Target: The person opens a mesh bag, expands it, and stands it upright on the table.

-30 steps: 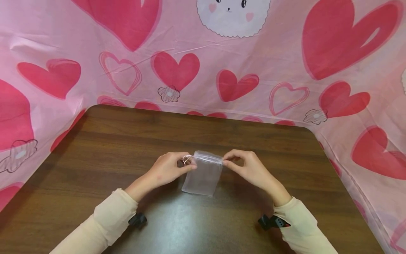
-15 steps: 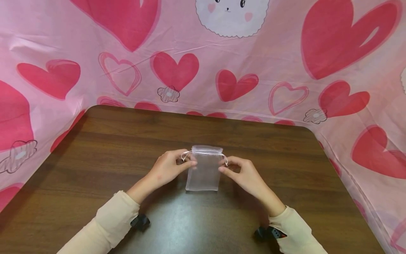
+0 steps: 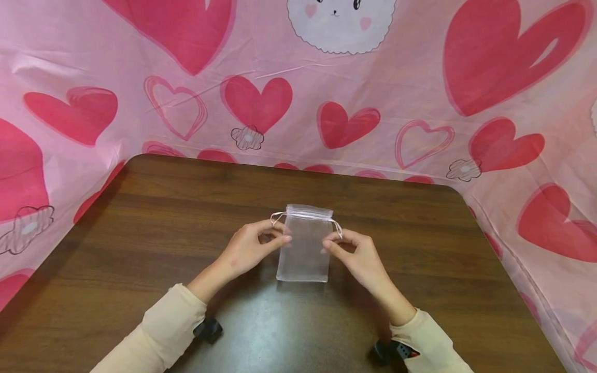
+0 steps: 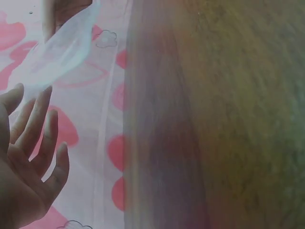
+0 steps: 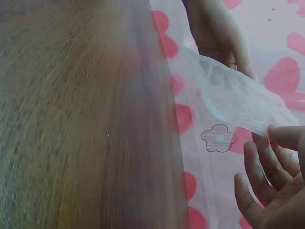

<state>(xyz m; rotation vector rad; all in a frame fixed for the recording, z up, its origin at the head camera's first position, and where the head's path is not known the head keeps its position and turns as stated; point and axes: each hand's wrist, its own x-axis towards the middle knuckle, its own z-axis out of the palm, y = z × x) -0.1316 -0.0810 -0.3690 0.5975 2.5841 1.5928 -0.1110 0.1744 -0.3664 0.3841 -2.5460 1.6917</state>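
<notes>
A sheer white drawstring pouch [image 3: 305, 254] is held up between both hands above the table, its gathered top edge toward the back. My left hand [image 3: 252, 246] pinches its left side between thumb and fingers, and my right hand [image 3: 354, 251] pinches the right side the same way. White cord loops stick out at both upper corners, lying over the fingers. In the left wrist view the pouch [image 4: 59, 52] stretches away from the left fingertips. From the right wrist the pouch [image 5: 233, 95] shows as a thin, see-through sheet, with the right thumb on its edge.
The brown wood-grain table [image 3: 186, 191] lies below the hands. A pink cloth with red hearts [image 3: 261, 103] hangs behind it and along both sides. Dark wrist cameras [image 3: 208, 330] sit under both cream sleeves [image 3: 170, 321].
The right hand has shifted from the pouch's upper right corner down its side, and its cord loop now shows. The pouch has straightened and risen slightly in the head view.
</notes>
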